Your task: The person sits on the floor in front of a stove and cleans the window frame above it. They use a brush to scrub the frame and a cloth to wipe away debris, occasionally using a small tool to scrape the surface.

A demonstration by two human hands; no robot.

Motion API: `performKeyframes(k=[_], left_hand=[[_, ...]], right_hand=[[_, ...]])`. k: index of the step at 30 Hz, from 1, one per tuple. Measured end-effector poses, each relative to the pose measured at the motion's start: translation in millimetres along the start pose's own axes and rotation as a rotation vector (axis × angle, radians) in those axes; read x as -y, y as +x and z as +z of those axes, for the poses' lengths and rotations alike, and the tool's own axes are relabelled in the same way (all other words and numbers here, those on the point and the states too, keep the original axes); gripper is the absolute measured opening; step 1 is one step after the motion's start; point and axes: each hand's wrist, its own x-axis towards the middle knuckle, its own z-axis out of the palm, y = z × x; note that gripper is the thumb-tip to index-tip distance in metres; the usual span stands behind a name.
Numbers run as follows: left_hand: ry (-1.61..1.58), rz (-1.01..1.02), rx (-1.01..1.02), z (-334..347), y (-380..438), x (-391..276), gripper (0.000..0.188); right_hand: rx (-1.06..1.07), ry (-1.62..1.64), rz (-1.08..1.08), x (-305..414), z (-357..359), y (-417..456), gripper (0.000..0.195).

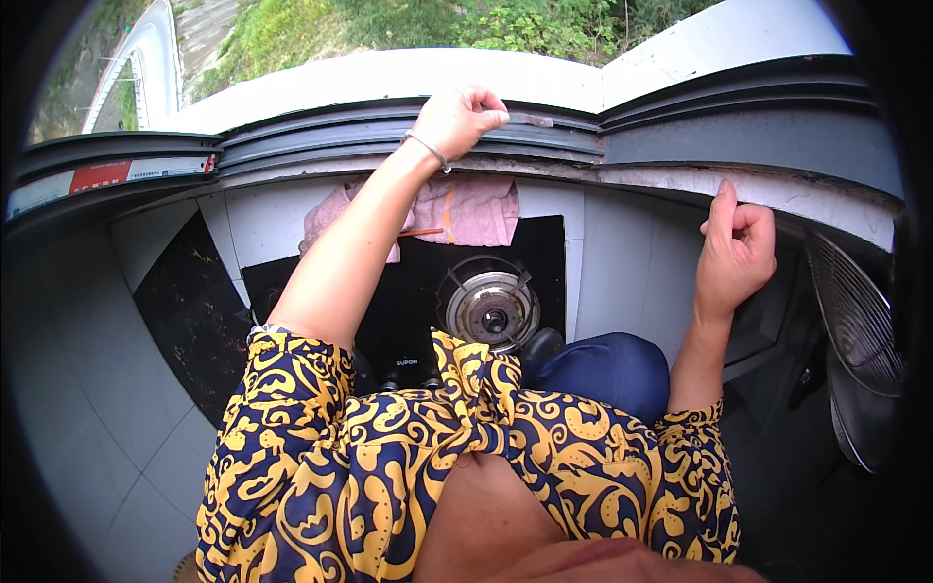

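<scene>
My left hand point(461, 120) reaches across to the dark metal window track point(306, 127). Between its thumb and fingers is a small flat strip-like tool point(531, 119), pointing right along the grooves; its exact kind is unclear. A bracelet point(428, 149) circles that wrist. My right hand point(740, 244) is curled in a loose fist with the thumb raised, and no object shows in it. Its thumb tip overlaps the worn white ledge point(787, 193) under the frame; contact cannot be told. Below the track lies a crumpled pink towel point(481, 208), partly behind my left forearm.
A thin orange-brown stick point(423, 232) lies by the towel. Beneath me is a black Supor gas hob point(397, 299) with a burner and pan support point(493, 312). At right stands a wire-guarded fan point(853, 313). Beyond the white outer sill point(408, 76), the ground drops away.
</scene>
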Motion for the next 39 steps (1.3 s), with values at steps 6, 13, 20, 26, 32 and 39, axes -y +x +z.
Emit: performKeyframes(k=[6, 13, 20, 26, 32, 39], left_hand=[[0.456, 0.08, 0.018, 32.7, -11.0, -18.1, 0.014], [0.408, 0.06, 0.107, 60.5, 12.3, -27.1, 0.015], [0.2, -0.029, 0.148, 83.8, 26.0, -13.5, 0.015], [-0.052, -0.004, 0.104, 89.0, 19.6, 6.9, 0.012], [-1.059, -0.129, -0.015, 36.7, 17.4, -4.0, 0.013], [0.117, 0.05, -0.1, 38.5, 0.8, 13.9, 0.013]], right_hand=[[0.008, -0.021, 0.002, 0.9, -0.9, 0.9, 0.033], [-0.012, -0.007, 0.016, 2.5, 0.8, 0.7, 0.033], [0.001, -0.001, 0.011, 3.3, 1.2, 0.0, 0.031], [-0.002, 0.031, 0.004, 6.1, 3.2, 1.2, 0.033], [0.001, -0.043, -0.002, 1.6, -0.6, -0.4, 0.032], [0.001, -0.029, -0.013, 0.9, 1.2, -0.4, 0.032]])
